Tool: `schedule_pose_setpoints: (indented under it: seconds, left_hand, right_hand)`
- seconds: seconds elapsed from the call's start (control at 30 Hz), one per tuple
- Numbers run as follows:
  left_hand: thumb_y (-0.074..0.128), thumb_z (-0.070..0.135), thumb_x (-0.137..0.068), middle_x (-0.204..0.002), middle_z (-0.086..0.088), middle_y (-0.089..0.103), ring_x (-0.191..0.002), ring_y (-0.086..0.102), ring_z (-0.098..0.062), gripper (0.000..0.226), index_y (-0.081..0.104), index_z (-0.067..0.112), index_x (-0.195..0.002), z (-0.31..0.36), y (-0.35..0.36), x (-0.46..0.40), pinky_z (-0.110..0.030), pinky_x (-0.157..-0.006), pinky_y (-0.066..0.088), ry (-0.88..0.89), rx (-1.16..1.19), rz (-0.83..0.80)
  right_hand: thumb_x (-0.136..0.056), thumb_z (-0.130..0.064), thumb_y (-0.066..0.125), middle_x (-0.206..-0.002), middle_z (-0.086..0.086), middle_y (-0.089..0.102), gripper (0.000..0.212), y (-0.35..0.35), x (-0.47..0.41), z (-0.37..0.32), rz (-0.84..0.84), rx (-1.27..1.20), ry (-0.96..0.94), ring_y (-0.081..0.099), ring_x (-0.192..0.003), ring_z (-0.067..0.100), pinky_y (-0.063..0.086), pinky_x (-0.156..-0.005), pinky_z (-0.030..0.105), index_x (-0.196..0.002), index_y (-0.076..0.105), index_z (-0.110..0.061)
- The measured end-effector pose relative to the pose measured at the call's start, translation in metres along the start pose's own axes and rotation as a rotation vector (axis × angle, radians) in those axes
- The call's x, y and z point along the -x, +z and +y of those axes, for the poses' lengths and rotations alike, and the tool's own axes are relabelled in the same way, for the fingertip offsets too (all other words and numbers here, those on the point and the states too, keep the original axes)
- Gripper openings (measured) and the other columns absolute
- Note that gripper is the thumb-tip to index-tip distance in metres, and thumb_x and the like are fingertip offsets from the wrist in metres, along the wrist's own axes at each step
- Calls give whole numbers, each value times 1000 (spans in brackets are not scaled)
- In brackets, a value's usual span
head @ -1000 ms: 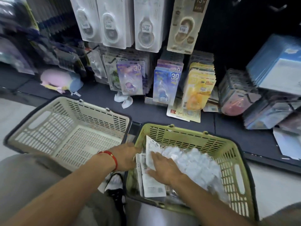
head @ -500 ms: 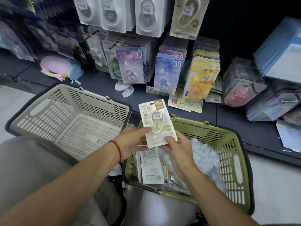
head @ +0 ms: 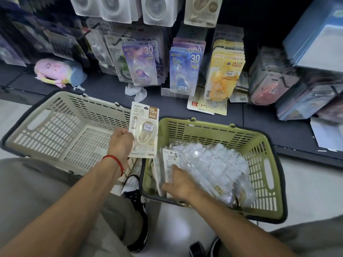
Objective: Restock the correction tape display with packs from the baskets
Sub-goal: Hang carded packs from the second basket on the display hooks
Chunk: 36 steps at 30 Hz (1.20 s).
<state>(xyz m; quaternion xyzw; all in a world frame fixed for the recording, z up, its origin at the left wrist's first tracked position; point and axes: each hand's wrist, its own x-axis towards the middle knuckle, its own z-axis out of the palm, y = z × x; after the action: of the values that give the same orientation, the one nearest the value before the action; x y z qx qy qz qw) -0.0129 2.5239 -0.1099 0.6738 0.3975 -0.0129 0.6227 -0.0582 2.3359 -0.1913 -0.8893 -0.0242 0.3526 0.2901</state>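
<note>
— What's at your far left?

— A plush toy (head: 59, 74) on the dark shelf (head: 104, 86), at about ten o'clock. Below it, at nine o'clock, sits the beige basket (head: 46, 125).

— And your left hand?

— My left hand (head: 121, 140) is raised between the two baskets, fingers curled round the lower left edge of a cream pack (head: 143, 129). The pack stands upright, face toward me, over the gap where the basket rims meet. A red string (head: 116, 161) circles that wrist.

— The right one?

— My right hand (head: 179, 184) is down inside the green basket (head: 259, 141), at about five o'clock from the raised pack. Its fingers lie spread on the packs (head: 170, 160) stacked against the basket's left wall. I cannot tell whether they pinch one. A heap of clear wrapping (head: 213, 164) fills the rest.

— The display?

— At twelve o'clock: purple (head: 143, 65), blue (head: 183, 71) and yellow (head: 224, 75) hanging rows, left to right, with frosted packs (head: 157, 10) above.
</note>
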Motion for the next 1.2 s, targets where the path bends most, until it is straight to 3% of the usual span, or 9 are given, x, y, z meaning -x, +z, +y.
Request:
schedule_pose_setpoints:
  seconds: [0.13,0.23,0.33,0.43,0.53,0.7,0.87,1.0,1.2]
  left_hand:
    - [48,2,-95,-98,-11,68,-87,60,-29,22,53,20,-83,0,0,1,-45,-80,51,-10,21,14]
    - [52,13,-101,-96,-7,73,-92,70,-33,15,60,20,-89,0,2,1,-45,-81,57,22,12,23]
    - [57,29,-102,-111,-10,73,-98,69,-30,14,63,20,-110,0,7,2,-44,-90,56,44,4,23]
    - [72,45,-94,-129,-11,71,-114,69,-33,55,55,19,-140,1,10,14,-52,-100,54,-71,6,-148]
    - [84,25,-88,-128,-12,74,-113,73,-34,54,59,16,-136,-10,16,22,-61,-100,56,-93,52,-376]
    - [82,0,-86,-110,-6,77,-90,77,-22,43,59,19,-116,-17,10,20,-32,-58,63,14,107,-165]
    - [84,2,-85,-116,-7,76,-100,77,-27,54,54,17,-127,-8,-8,11,-47,-83,64,54,201,-96]
    - [83,5,-87,-113,-1,79,-91,81,-21,56,52,24,-130,-6,-12,10,-38,-63,64,45,319,-164]
    - [80,12,-91,-118,0,74,-95,79,-32,49,50,34,-122,2,-5,13,-63,-71,64,77,256,-310]
  right_hand:
    - [-101,-11,57,-114,5,70,37,-22,0,1,222,-161,5,72,-90,20,64,-71,32,-138,57,-14]
    - [-99,-6,58,-97,-4,70,32,-45,6,6,449,-420,28,65,-66,-3,49,-46,11,-127,67,-18]
    - [-97,-2,56,-104,2,77,30,-69,11,8,628,-718,35,73,-78,11,63,-66,28,-113,67,-24]
    - [-100,4,53,-106,1,79,38,-77,11,-3,469,-988,-102,79,-90,14,65,-74,34,-124,65,-24]
    - [-102,-1,60,-109,-2,79,37,-66,6,-18,353,-879,-240,77,-98,12,64,-84,33,-130,65,-25]
    - [-105,-27,62,-122,-1,71,29,-33,-9,-16,439,-515,-158,69,-99,11,60,-87,31,-134,62,-20]
    - [-101,-39,67,-149,7,58,66,12,-19,-16,-53,-114,-91,61,-128,27,48,-98,33,-157,39,-20]
    - [-105,-13,53,-117,1,71,34,0,-19,-6,82,-358,-20,69,-92,16,59,-74,28,-137,59,-18]
    - [-90,3,45,-94,5,82,36,-95,13,13,230,-1252,-6,78,-82,23,62,-62,37,-111,71,-11]
